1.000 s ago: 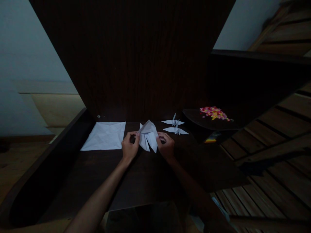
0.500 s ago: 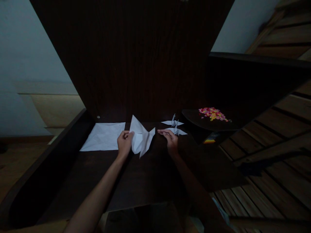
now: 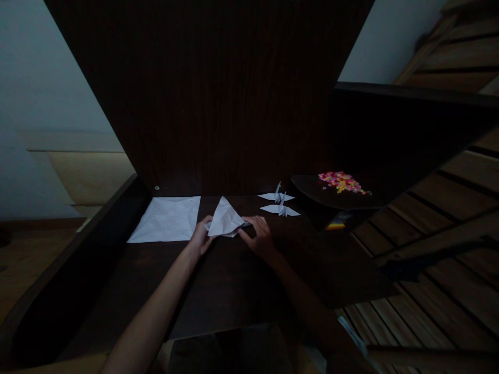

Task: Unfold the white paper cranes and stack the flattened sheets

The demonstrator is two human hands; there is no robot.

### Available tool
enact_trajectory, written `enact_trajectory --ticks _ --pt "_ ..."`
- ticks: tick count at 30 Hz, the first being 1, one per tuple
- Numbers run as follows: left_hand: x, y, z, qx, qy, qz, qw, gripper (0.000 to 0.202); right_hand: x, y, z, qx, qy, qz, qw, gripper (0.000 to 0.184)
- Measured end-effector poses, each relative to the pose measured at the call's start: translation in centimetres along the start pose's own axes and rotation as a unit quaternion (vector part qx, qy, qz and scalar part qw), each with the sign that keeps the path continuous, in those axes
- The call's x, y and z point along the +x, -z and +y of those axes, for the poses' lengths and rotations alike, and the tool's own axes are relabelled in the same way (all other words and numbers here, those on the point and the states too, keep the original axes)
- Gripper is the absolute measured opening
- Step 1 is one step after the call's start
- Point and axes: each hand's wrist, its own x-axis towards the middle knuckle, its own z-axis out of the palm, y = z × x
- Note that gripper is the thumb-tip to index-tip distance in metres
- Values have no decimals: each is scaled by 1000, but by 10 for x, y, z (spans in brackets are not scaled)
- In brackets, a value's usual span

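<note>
Left hand (image 3: 200,239): fingers curled shut around the left edge of the folded paper (image 3: 225,220), thumb side turned towards the sheet. Right hand (image 3: 259,238): low over the desk (image 3: 234,291), fingers bent, fingertips on the right tip of the same paper. Whether they pinch the tip or only press on it cannot be told in the dim light.

Folded paper: white, triangular in outline, one point raised and tilted towards the back edge of the desk. It sits between the two hands, near the middle of the desk's back edge.

Flat sheet (image 3: 166,218): white, creased, lying flat towards the back left corner, just beside the left hand.

Two paper cranes (image 3: 277,197): wings spread, one in front of the other, along the back edge, beyond and right of the right hand and apart from it.

Coloured bits (image 3: 341,182): a small heap on the raised dark ledge (image 3: 307,187) at the right edge.
</note>
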Motion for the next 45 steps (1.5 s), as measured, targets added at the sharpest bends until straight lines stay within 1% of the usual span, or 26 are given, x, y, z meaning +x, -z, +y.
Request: enact_trajectory --ticks 3,5,6,8,11,14,18,24,29,32,34,37,40,42,43,45 --pt "0 -2 0 -9 -4 -32 999 24 -3 -4 -2 17 -40 25 999 14" --pt "1 -3 -2 -2 -17 -68 998 36 -4 -6 -5 48 -85 50 994 14" --pt "0 -4 -4 7 -34 -84 996 38 -4 -7 -6 67 -110 60 990 15" --pt "-1 -6 -9 37 -92 -104 990 37 -4 -9 -9 108 -153 69 980 17" --pt "-3 -7 -17 110 -180 -111 971 41 -5 -10 -10 151 -183 65 969 18" --pt "-4 -7 -22 157 -231 -115 953 40 -4 -11 -8 144 -181 62 971 19" --pt "-5 -6 -22 176 -269 -117 940 35 -4 -12 -5 141 -192 73 969 19" --pt "-7 -6 -23 189 -294 -139 927 32 -5 -15 -3 181 -247 75 949 19" --pt "-7 -6 -23 186 -301 -145 924 30 -3 -15 -4 230 -300 83 922 21" --pt "-9 -7 -23 189 -294 -144 926 30 -1 -15 -4 256 -315 104 908 22" --pt "-10 -8 -22 188 -285 -138 930 32 0 -14 -5 263 -314 111 905 21" --pt "-10 -9 -23 175 -270 -121 939 34 1 -12 -6 242 -298 104 918 20" --pt "-9 -11 -25 166 -259 -119 944 36 0 -9 -9 196 -240 79 948 18" --pt "-8 -11 -25 164 -257 -116 946 37 0 -9 -11 177 -200 64 962 17" --pt "-8 -11 -25 162 -256 -113 946 37 -1 -9 -12 176 -192 59 964 16" --pt "-8 -10 -23 162 -254 -107 948 35 -1 -11 -12 192 -204 55 958 16"
